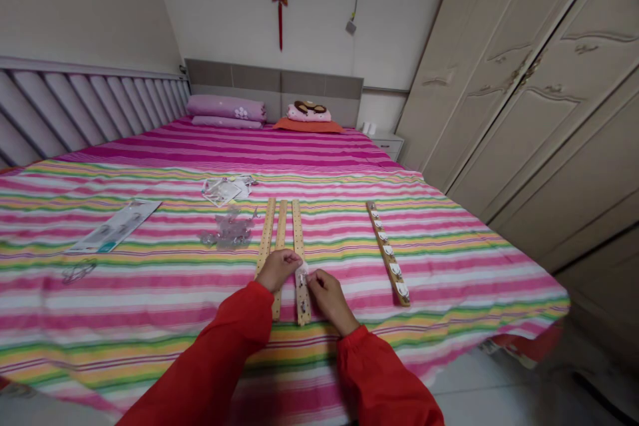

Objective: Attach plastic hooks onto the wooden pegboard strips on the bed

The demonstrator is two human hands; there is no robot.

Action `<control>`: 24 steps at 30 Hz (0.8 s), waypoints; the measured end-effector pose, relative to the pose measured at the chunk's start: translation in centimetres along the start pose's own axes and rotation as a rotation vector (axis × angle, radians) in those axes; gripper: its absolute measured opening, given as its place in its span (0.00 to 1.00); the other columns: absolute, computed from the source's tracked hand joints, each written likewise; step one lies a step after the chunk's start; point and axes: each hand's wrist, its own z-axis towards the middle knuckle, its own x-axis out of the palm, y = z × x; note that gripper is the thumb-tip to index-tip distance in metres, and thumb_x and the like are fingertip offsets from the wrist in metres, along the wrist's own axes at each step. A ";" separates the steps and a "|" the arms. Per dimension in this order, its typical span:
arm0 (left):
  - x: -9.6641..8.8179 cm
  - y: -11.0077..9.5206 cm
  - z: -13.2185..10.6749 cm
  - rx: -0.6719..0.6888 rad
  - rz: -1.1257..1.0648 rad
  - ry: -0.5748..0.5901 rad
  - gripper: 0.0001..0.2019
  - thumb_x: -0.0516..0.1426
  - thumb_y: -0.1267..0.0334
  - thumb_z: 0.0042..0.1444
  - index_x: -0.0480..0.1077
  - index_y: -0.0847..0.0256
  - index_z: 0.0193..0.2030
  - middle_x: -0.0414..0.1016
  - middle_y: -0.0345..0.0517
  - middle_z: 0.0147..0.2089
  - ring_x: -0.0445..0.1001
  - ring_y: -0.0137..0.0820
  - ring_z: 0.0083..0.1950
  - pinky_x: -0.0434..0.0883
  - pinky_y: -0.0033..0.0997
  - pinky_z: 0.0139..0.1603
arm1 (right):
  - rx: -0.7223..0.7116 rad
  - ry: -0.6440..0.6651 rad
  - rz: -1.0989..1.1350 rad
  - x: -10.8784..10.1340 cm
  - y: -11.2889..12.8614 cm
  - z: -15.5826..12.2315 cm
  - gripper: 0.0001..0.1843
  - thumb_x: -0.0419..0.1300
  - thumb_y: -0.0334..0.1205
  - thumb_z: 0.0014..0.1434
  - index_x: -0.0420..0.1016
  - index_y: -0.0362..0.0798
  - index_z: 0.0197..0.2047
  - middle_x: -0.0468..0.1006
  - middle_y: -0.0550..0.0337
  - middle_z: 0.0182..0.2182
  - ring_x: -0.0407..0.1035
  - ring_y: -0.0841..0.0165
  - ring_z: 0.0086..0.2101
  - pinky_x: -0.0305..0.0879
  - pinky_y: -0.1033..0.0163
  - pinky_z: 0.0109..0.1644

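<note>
Three pale wooden strips with rows of small holes lie side by side on the bed. My left hand, fingers pinched, reaches across the left strip and middle strip to the right strip. On the other side of that strip is my right hand, its thumb and fingers also pressed together. Between the fingertips a small clear piece with a metal part sits over the strip. Nearer to me, a small metal fitting is on the same strip. What each pinch holds is too small to make out.
A wooden strip with several white-and-metal pieces lies to the right. Clear plastic pieces, a pile of packets, a long packet and thin metal loops lie left on the striped sheet. Wardrobes stand right.
</note>
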 end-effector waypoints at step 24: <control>0.1 1.4 1.1 0.024 0.244 0.034 0.08 0.56 0.61 0.43 0.73 0.62 0.24 0.72 0.40 0.23 0.69 0.30 0.28 0.63 0.29 0.32 | 0.004 0.001 -0.208 0.4 -0.8 0.8 0.15 0.51 0.46 0.55 0.57 0.51 0.20 0.60 0.68 0.17 0.56 0.70 0.23 0.51 0.66 0.27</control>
